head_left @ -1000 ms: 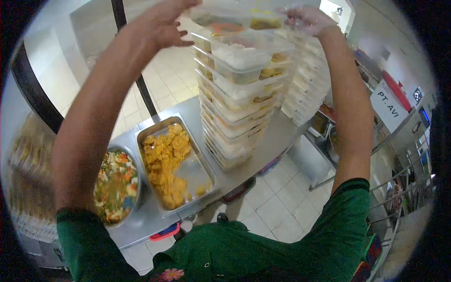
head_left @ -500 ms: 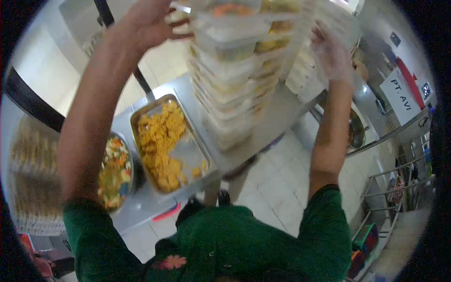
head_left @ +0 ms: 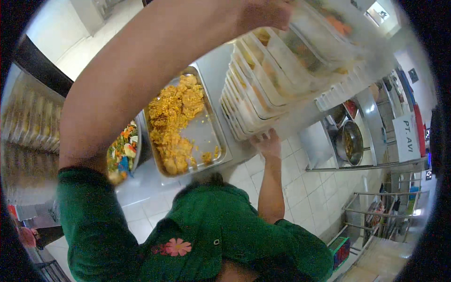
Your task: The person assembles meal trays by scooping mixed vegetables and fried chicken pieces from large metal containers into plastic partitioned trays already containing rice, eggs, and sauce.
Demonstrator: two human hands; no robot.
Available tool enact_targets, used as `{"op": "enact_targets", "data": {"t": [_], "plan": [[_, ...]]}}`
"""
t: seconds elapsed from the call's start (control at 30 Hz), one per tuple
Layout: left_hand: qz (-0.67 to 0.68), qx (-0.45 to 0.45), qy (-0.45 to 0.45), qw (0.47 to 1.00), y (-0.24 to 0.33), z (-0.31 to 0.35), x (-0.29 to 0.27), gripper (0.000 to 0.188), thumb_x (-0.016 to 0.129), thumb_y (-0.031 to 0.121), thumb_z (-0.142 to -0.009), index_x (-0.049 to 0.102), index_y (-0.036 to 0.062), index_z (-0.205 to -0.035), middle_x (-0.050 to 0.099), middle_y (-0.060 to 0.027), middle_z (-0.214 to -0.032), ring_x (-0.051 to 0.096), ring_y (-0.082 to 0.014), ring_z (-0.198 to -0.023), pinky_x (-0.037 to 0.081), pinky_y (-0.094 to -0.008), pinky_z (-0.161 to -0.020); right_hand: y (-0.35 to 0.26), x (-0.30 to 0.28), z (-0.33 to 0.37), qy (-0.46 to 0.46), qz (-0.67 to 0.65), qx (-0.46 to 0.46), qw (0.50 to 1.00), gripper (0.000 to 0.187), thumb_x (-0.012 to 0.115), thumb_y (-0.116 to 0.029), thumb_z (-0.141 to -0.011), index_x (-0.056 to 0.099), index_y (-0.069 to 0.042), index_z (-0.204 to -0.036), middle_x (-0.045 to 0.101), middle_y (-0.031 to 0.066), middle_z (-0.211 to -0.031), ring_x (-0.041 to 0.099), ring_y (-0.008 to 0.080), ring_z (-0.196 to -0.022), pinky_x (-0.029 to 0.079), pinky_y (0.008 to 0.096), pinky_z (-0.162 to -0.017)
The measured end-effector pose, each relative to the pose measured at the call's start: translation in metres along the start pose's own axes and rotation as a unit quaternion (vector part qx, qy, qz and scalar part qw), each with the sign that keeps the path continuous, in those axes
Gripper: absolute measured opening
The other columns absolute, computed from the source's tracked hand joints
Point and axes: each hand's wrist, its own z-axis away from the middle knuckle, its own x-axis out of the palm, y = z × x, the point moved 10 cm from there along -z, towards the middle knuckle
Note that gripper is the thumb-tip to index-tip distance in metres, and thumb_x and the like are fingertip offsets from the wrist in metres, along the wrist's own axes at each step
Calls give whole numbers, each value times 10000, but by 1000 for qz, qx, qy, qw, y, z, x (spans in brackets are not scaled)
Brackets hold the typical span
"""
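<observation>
A tall stack of clear plastic food boxes (head_left: 277, 77), filled with rice and other food, leans to the right over the steel table (head_left: 213, 77). My left arm reaches across above the table. At the stack's upper left side, my left hand (head_left: 265, 15) is closed against the boxes, its fingertips partly hidden. My right hand (head_left: 268, 144) grips the bottom box at the near edge, fingers bent up against it. Left of the stack lies a steel tray (head_left: 211, 136) with yellow crumbed fried pieces (head_left: 176, 113).
A round bowl of mixed vegetables (head_left: 124, 148) stands left of the tray. More stacked food boxes (head_left: 30, 117) are at the far left, others (head_left: 345, 91) behind the leaning stack. Right, a counter holds a metal pan (head_left: 350, 143). Below it stands a metal rack (head_left: 371, 211).
The stack has gone from nearly upright to leaning right. My left hand has moved right across its top; my right hand has come down from its upper right side to its base.
</observation>
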Motion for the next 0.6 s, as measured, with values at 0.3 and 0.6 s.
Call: {"op": "enact_targets", "data": {"t": [0.3, 0.6], "plan": [[-476, 60, -26, 877, 8, -15, -7, 386, 416, 265, -991, 499, -3, -1257, 599, -223, -1134, 609, -180, -979, 537, -314, -623, -68, -2, 17, 251, -384, 224, 860, 654, 665, -405, -859, 405, -66, -1354, 441, 172, -1385, 407, 303, -1289, 385, 477, -1064], [-289, 55, -21, 956, -26, -22, -31, 440, 454, 291, -962, 455, -3, -1290, 547, -225, -1183, 539, -229, -1061, 481, -362, -726, -83, 6, 26, 334, -499, 272, 752, 634, 637, -443, -858, 435, -63, -1324, 485, 162, -1263, 449, 368, -1184, 436, 548, -973]]}}
